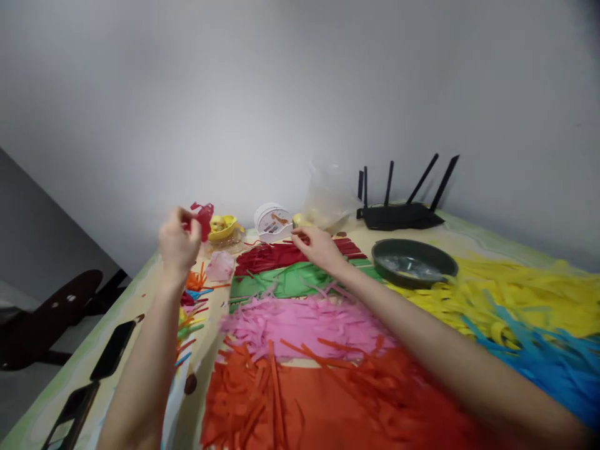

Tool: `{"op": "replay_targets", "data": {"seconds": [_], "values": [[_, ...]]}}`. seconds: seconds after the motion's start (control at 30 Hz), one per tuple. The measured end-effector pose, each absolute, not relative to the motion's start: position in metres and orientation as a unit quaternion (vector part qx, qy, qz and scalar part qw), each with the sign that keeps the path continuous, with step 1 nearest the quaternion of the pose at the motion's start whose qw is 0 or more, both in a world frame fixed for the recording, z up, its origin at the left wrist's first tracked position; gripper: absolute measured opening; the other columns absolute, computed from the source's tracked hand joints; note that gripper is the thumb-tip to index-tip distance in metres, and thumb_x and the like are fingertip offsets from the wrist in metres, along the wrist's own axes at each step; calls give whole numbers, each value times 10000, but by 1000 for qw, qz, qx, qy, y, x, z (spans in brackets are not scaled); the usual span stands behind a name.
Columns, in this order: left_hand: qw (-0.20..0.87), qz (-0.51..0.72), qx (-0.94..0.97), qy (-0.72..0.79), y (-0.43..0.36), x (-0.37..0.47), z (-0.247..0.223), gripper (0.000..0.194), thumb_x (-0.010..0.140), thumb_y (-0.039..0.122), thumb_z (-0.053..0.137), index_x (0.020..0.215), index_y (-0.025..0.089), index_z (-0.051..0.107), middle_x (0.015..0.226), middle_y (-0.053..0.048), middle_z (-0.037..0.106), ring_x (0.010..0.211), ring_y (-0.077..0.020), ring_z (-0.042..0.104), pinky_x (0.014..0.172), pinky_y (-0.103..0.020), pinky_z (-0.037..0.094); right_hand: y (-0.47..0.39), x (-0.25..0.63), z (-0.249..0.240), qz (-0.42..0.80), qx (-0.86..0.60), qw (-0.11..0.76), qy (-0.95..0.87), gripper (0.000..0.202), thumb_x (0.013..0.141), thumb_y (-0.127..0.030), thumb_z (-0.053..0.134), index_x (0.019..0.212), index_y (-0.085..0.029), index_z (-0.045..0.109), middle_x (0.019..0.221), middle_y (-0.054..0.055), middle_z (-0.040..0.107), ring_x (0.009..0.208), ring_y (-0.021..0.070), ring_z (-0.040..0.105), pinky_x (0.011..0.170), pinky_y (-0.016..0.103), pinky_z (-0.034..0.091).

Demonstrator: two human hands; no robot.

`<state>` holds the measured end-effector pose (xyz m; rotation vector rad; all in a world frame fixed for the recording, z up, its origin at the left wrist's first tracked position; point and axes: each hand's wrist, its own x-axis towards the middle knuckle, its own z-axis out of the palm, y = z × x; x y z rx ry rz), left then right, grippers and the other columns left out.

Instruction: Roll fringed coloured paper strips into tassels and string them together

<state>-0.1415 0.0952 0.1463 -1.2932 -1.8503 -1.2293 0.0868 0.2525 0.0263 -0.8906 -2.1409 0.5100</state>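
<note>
My left hand [180,240] is raised at the table's far left, its fingers curled closed. Some red shows between them, but whether it is held or lies behind cannot be told. Just beyond is a crumpled red plastic bag [204,219]. Over the dark red paper strips [267,256], my right hand [319,247] has thumb and fingers drawn together in a pinch; anything in it is too small to name. Green strips [300,279], pink strips [300,319] and orange-red strips [304,400] lie in rows nearer me, partly under my right forearm.
A grey-green bowl [415,262] and a black router [398,217] stand at the right. Yellow strips [529,290] and blue strips [529,347] spread nearby. A white giraffe-print box [273,223], a yellow toy [222,227] and a clear bag [328,197] line the back. Phones [112,350] lie left.
</note>
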Motion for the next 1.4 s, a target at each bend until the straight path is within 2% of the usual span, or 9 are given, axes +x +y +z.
{"op": "replay_targets", "data": {"seconds": [0.13,0.27,0.4,0.6,0.73,0.83,0.97,1.17,1.4], "values": [[189,-262,-649,-689,47,-79,114,71,795,132,508,808,197,531,718,-7,628,645,-163,583,625,-261,410,161,94,54,168,-136,475,-853,444,864,-329,588,1267,-154,527,1271,120,591,1220,236,491,1051,412,383],[67,-207,-743,-632,8,-42,90,113,816,111,477,875,199,516,803,-25,647,701,-163,593,650,-257,421,114,107,49,185,-11,422,-887,511,821,-249,641,1298,-141,490,1285,156,570,1233,260,468,1028,448,402],[-12,-253,-735,-630,-18,-34,76,114,861,141,461,922,203,534,866,-32,656,770,-163,612,705,-262,447,105,130,40,206,-54,311,-926,257,838,-150,565,1088,-164,624,1021,109,692,944,227,625,859,398,492],[-99,-323,-709,-619,-28,-22,67,213,868,168,464,1045,204,577,904,-45,689,836,-178,654,765,-267,477,83,150,30,214,-133,294,-922,496,783,-240,634,1260,-163,521,1225,146,614,1102,270,576,918,402,449],[-124,-345,-697,-617,-31,-20,65,203,866,209,502,1044,199,599,929,-45,695,836,-178,650,759,-260,474,83,160,38,244,-199,241,-918,198,751,-110,555,923,-147,645,895,80,696,816,209,621,733,295,448],[-189,-374,-682,-599,-31,-27,62,209,822,312,619,975,172,639,934,-47,694,859,-190,633,767,-259,475,87,174,53,324,-190,247,-893,98,775,-183,561,841,-152,627,760,15,658,674,149,574,631,234,408],[-267,-424,-642,-580,-26,-31,55,250,827,370,617,926,143,656,929,-53,687,852,-190,614,743,-253,479,89,185,62,373,-207,262,-865,213,840,-366,557,814,-159,597,682,-17,591,601,120,516,558,208,370],[-234,-531,-560,-591,-22,-29,44,196,795,305,631,922,157,643,834,-24,649,746,-144,573,672,-218,451,90,189,48,434,-196,348,-808,126,793,-263,559,868,-168,594,831,21,639,735,154,585,650,237,447],[-335,-528,-579,-523,-26,-39,35,167,780,216,594,802,164,751,821,-66,656,702,-151,572,601,-238,443,98,199,39,450,-128,387,-794,373,570,-51,408,769,-194,689,848,26,681,846,178,627,790,293,465]]}}
